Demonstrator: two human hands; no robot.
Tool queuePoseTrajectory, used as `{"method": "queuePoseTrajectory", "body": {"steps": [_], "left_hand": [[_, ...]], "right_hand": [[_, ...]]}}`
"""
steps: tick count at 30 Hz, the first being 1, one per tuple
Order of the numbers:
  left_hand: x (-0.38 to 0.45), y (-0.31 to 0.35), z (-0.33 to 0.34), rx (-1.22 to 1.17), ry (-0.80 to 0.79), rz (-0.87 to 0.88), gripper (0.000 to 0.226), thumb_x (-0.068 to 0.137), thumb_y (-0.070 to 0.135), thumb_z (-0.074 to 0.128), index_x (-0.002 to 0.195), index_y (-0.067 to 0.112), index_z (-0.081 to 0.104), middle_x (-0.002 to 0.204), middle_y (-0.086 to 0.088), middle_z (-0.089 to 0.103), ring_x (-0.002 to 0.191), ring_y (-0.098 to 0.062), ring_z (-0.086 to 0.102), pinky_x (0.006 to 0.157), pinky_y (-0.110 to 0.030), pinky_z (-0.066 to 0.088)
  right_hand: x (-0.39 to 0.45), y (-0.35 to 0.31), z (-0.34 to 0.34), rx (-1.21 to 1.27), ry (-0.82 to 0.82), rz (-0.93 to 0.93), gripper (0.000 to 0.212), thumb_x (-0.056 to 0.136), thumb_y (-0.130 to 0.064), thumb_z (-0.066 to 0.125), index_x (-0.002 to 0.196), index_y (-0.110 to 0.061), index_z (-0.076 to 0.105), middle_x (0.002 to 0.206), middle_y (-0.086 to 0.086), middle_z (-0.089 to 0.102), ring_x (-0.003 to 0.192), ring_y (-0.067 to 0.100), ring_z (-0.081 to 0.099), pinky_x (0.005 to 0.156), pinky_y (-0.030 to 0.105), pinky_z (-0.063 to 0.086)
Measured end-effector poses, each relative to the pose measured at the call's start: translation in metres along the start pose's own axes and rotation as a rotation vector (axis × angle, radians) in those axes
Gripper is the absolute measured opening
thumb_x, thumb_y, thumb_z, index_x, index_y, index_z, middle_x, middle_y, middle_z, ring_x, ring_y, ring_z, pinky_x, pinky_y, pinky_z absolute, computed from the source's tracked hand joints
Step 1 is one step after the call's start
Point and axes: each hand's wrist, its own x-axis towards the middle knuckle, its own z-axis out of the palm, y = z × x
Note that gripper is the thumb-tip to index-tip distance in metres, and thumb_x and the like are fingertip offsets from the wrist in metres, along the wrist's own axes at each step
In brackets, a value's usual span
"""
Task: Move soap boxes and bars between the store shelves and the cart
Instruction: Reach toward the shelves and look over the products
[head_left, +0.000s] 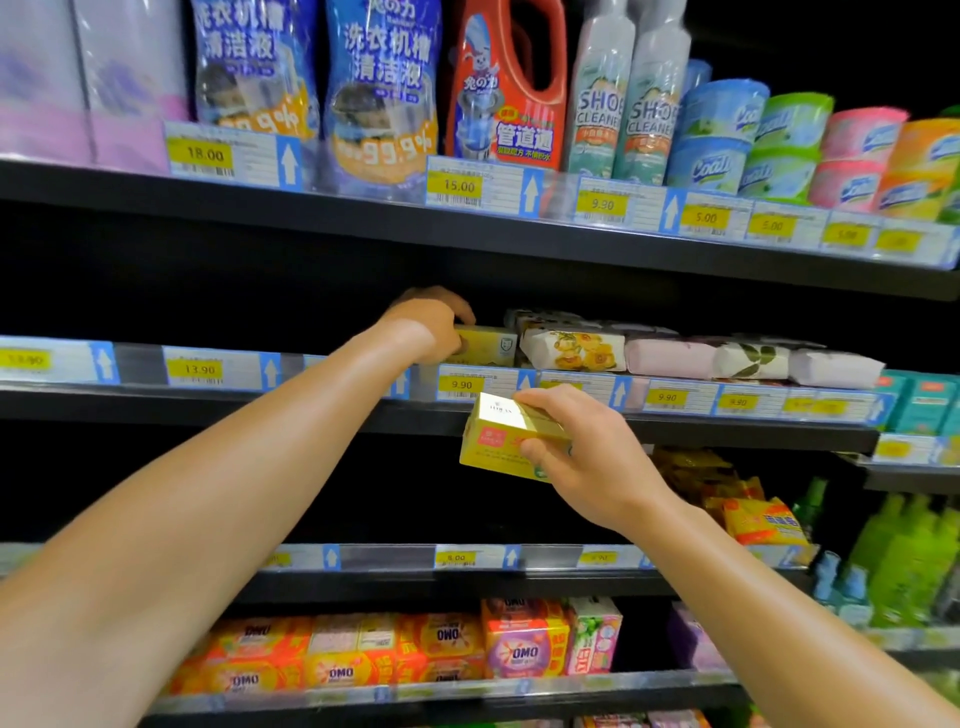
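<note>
At a store's cleaning-goods aisle, two bare arms are seen reaching toward the middle shelf (519, 415). The left hand (431, 325) is extended into the shelf, its fingers curled over the near end of a yellow soap box (485, 345) that rests on the shelf board just behind the 9.90 price tag (461, 385). The right hand (576, 447) is held in front of the shelf edge, slightly lower, with a second yellow box (501, 436) gripped between thumb and fingers; that box is tilted, its pale top face turned toward the camera, and is clear of the shelf.

Beside the shelved box, to its right, a row of paper-wrapped soap bars (571, 351) is laid along the same shelf, one printed with yellow flowers, others in pink, leaf-patterned and plain wrappers. Teal boxes (919, 402) are stacked at the far right end.

On the shelf above, blue detergent pouches (382, 93), a red drain-cleaner bottle (511, 88), two shoe cleaner bottles (623, 98) and stacked round tubs (779, 145) are displayed. On the lowest shelf, orange and pink OMO packs (441, 654) are lined up. Green bottles (904, 561) are visible at lower right.
</note>
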Motion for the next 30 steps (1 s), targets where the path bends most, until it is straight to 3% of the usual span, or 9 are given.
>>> {"method": "queuePoseTrajectory", "body": {"steps": [3, 7, 9, 12, 16, 20, 23, 26, 30], "left_hand": [[-0.015, -0.001, -0.003, -0.052, 0.089, 0.002, 0.047, 0.093, 0.031, 0.062, 0.139, 0.030, 0.051, 0.144, -0.002, 0.047, 0.126, -0.023, 0.049, 0.098, -0.030, 0.043], [-0.067, -0.003, -0.005, -0.442, 0.450, 0.317, 0.013, 0.086, 0.024, 0.068, 0.097, 0.023, 0.075, 0.096, 0.010, 0.070, 0.091, -0.006, 0.065, 0.080, -0.021, 0.051], [-0.090, -0.005, -0.007, -0.468, 0.329, 0.461, 0.015, 0.082, 0.028, 0.073, 0.095, 0.022, 0.075, 0.092, 0.012, 0.070, 0.088, -0.004, 0.065, 0.078, -0.022, 0.053], [-0.098, -0.009, -0.004, -0.250, 0.149, 0.550, 0.042, 0.079, 0.039, 0.078, 0.118, 0.027, 0.068, 0.108, 0.015, 0.065, 0.099, 0.000, 0.060, 0.084, -0.018, 0.049], [-0.102, -0.016, -0.006, -0.296, 0.277, 0.577, 0.040, 0.079, 0.033, 0.074, 0.117, 0.023, 0.067, 0.103, 0.010, 0.066, 0.094, -0.004, 0.060, 0.081, -0.025, 0.048], [-0.102, -0.032, -0.018, -0.335, 0.498, 0.444, 0.040, 0.079, 0.031, 0.069, 0.118, 0.024, 0.067, 0.106, 0.007, 0.066, 0.095, -0.005, 0.059, 0.079, -0.019, 0.047], [-0.094, -0.035, -0.017, -0.260, 0.596, 0.346, 0.037, 0.083, 0.027, 0.072, 0.119, 0.022, 0.066, 0.110, 0.004, 0.065, 0.098, -0.008, 0.056, 0.080, -0.016, 0.040], [-0.083, -0.029, -0.010, -0.164, 0.568, 0.315, 0.039, 0.084, 0.024, 0.073, 0.122, 0.019, 0.064, 0.111, 0.001, 0.062, 0.100, -0.014, 0.056, 0.083, -0.021, 0.036], [-0.069, -0.020, -0.006, -0.141, 0.468, 0.213, 0.045, 0.087, 0.026, 0.070, 0.131, 0.020, 0.061, 0.116, -0.004, 0.054, 0.108, -0.022, 0.054, 0.089, -0.025, 0.037]], "right_hand": [[-0.003, -0.005, -0.004, 0.013, 0.018, 0.002, 0.047, 0.093, -0.023, 0.066, 0.138, -0.026, 0.052, 0.125, -0.012, 0.057, 0.119, 0.006, 0.049, 0.101, 0.033, 0.046], [-0.004, -0.014, -0.013, 0.096, 0.086, 0.022, 0.051, 0.088, -0.023, 0.073, 0.132, -0.035, 0.049, 0.121, -0.016, 0.059, 0.117, 0.000, 0.051, 0.089, 0.017, 0.049], [0.000, -0.021, -0.017, 0.172, 0.108, 0.054, 0.056, 0.084, -0.023, 0.078, 0.123, -0.043, 0.042, 0.111, -0.021, 0.058, 0.109, -0.004, 0.052, 0.079, 0.008, 0.047], [0.007, -0.035, -0.019, 0.226, 0.152, 0.034, 0.059, 0.080, -0.021, 0.081, 0.116, -0.043, 0.040, 0.103, -0.025, 0.057, 0.101, -0.012, 0.054, 0.076, 0.005, 0.046], [0.014, -0.048, -0.020, 0.266, 0.281, -0.013, 0.058, 0.077, -0.021, 0.083, 0.119, -0.034, 0.044, 0.107, -0.019, 0.060, 0.105, -0.003, 0.058, 0.081, 0.013, 0.050], [0.001, -0.033, -0.008, 0.120, 0.516, -0.013, 0.062, 0.080, -0.031, 0.079, 0.132, -0.019, 0.048, 0.126, -0.007, 0.053, 0.116, 0.009, 0.052, 0.098, 0.022, 0.043], [-0.016, -0.013, 0.021, -0.204, 0.403, -0.049, 0.066, 0.086, -0.047, 0.064, 0.140, -0.014, 0.046, 0.143, 0.003, 0.047, 0.135, 0.020, 0.039, 0.114, 0.034, 0.032], [-0.024, 0.004, 0.050, -0.514, 0.257, -0.063, 0.081, 0.086, -0.060, 0.050, 0.151, -0.013, 0.036, 0.155, 0.009, 0.036, 0.144, 0.032, 0.031, 0.118, 0.047, 0.029], [-0.025, 0.018, 0.067, -0.614, 0.187, 0.020, 0.099, 0.079, -0.059, 0.067, 0.157, -0.014, 0.024, 0.163, 0.009, 0.023, 0.149, 0.036, 0.020, 0.119, 0.053, 0.025]]}}
